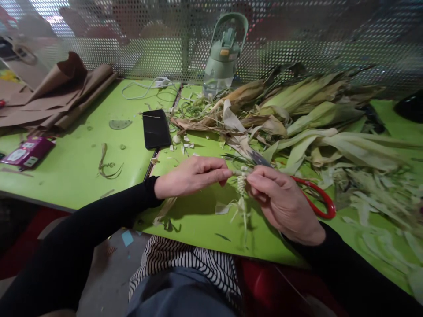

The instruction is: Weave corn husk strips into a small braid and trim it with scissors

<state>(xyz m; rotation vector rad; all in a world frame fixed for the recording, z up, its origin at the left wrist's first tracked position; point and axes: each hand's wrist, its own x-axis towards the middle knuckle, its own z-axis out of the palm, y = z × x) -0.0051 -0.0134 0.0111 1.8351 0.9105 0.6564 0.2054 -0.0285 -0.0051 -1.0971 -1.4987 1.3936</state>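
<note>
Between my hands hangs a small pale braid of corn husk strips [241,184], its loose ends dangling just above the green table. My left hand [194,175] pinches the thin strip at its upper left with thumb and forefinger. From the right, my right hand [284,200] pinches the braid's top right side, fingers curled. Scissors with red handles [322,204] lie partly beneath my right hand, their grey blades pointing up and left. A pile of corn husks [307,105] spreads behind both hands, with thin torn shreds [373,193] to the right.
A black phone [156,130] lies left of the husks. A green water bottle [220,61] stands by the perforated metal screen [148,48]. Brown paper [62,97], a purple packet [28,152], a white cable [145,88] and a half-round protractor [120,124] occupy the left side.
</note>
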